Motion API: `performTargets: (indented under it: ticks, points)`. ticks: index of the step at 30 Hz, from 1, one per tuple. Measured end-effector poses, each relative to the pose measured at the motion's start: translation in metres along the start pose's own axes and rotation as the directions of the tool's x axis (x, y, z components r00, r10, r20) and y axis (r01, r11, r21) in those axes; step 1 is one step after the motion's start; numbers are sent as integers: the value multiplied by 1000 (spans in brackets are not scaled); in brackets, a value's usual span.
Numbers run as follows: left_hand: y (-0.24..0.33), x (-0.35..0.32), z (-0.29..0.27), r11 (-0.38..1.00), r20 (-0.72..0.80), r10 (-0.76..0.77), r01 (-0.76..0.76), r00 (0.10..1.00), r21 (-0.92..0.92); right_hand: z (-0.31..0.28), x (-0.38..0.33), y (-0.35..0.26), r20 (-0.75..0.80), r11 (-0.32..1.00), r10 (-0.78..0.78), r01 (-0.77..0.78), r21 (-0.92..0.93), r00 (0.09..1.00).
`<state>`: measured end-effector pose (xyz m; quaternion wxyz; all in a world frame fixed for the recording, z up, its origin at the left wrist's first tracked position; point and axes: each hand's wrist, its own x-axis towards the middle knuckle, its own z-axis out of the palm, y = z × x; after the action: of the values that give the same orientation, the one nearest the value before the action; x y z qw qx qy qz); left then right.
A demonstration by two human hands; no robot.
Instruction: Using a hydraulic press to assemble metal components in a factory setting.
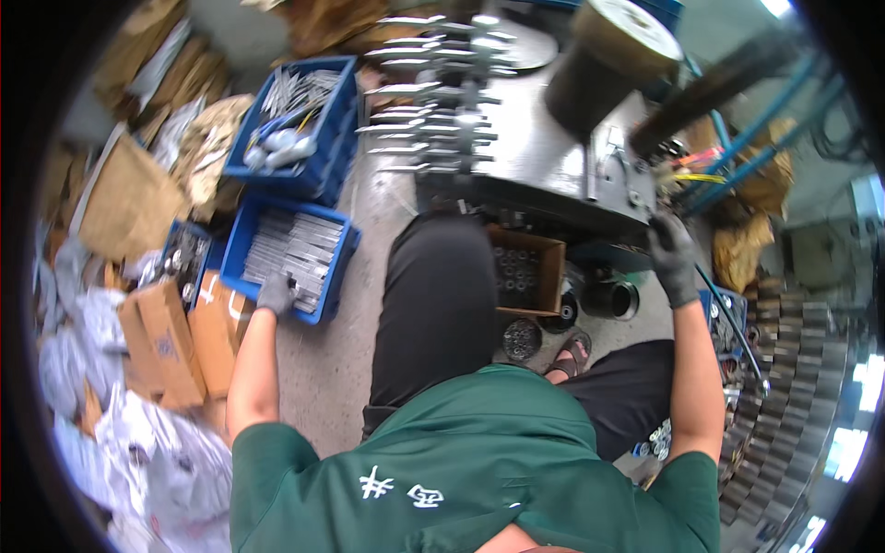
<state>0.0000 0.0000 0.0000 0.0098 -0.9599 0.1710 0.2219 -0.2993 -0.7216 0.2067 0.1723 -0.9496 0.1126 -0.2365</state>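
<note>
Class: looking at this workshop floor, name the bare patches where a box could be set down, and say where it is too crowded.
Bare concrete floor lies between the blue crate of metal strips and the person's black-trousered leg, running up toward the machine base. Crowded: cardboard boxes and plastic bags at left, and stacked metal parts at right.

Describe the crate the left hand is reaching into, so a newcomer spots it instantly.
On the concrete floor left of the seated person's knee stand several blue crates. The left hand rests on the near rim of the nearest large blue crate. Unlike the blue crate behind it with loose parts, it holds neat rows of flat grey metal strips.
</note>
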Motion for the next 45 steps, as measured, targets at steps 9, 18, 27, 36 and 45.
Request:
performTargets:
  ticks: [9, 18, 27, 36, 45]
  points:
    - [-12, -28, -12, 860, 79, -201, 214, 976, -464, -21, 8, 2, 20, 898, -112, 109, -425, 994]
    - [198, -109, -227, -195, -423, -28, -420, 906, -886, -36, 1, 11, 74, 933, -40, 64, -353, 996]
    - [527, -147, -245, -123, -90, 832, 23, 547, -992, -56, 3, -15, 304, 161, 543, -452, 877, 783]
    - [588, -109, -151, 86, 94, 892, 39, 442, -996, -63, -5, -33, 322, 30, 512, -391, 920, 796]
    - [598, -92, -147, 157, 4, 853, -249, 521, -956, -54, -6, -14, 211, 334, 443, -379, 863, 871]
